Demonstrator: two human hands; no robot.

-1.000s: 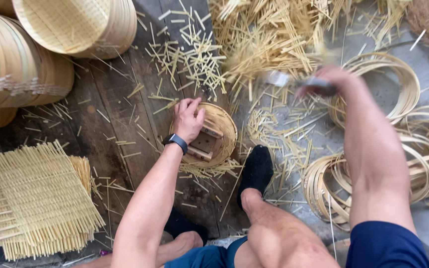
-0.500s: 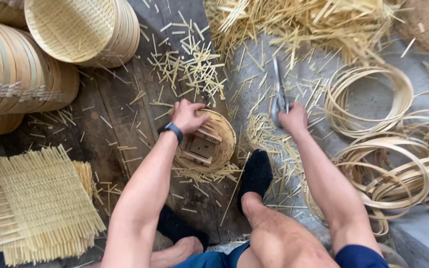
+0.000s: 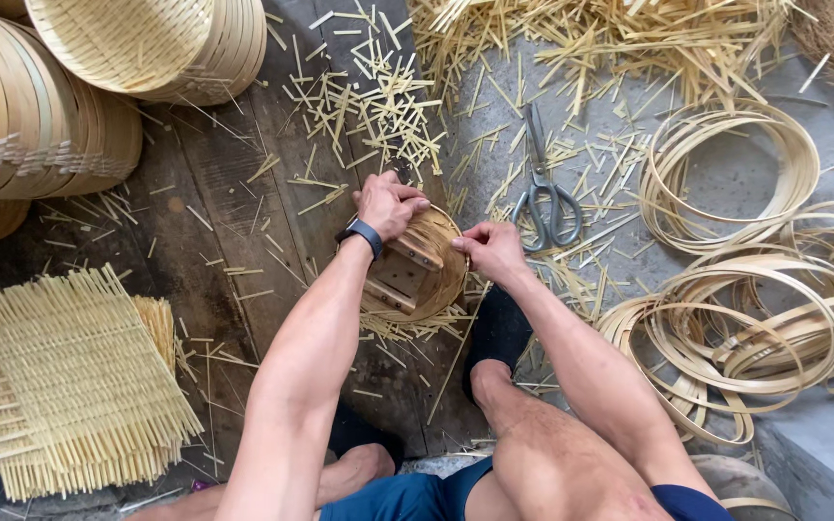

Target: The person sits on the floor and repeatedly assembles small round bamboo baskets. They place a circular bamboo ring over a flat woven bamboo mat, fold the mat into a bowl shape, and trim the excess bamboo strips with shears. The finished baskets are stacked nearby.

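Observation:
A small round bamboo basket (image 3: 424, 267) stands on its side on the wooden boards, with flat wooden slats inside it. My left hand (image 3: 387, 205) grips its upper rim, a dark band on the wrist. My right hand (image 3: 489, 249) pinches the rim on the right side. Grey scissors (image 3: 544, 195) lie on the grey floor just beyond my right hand, untouched.
Stacked round bamboo baskets (image 3: 79, 92) fill the upper left. Woven bamboo mats (image 3: 60, 381) lie at lower left. Loose bamboo hoops (image 3: 745, 309) pile at the right. Cut bamboo slivers (image 3: 378, 106) litter boards and floor. My dark-shod foot (image 3: 496, 328) rests below the basket.
My right hand swung down from the upper right, laid the scissors on the floor, and came back to the basket rim. My left hand stayed on the basket.

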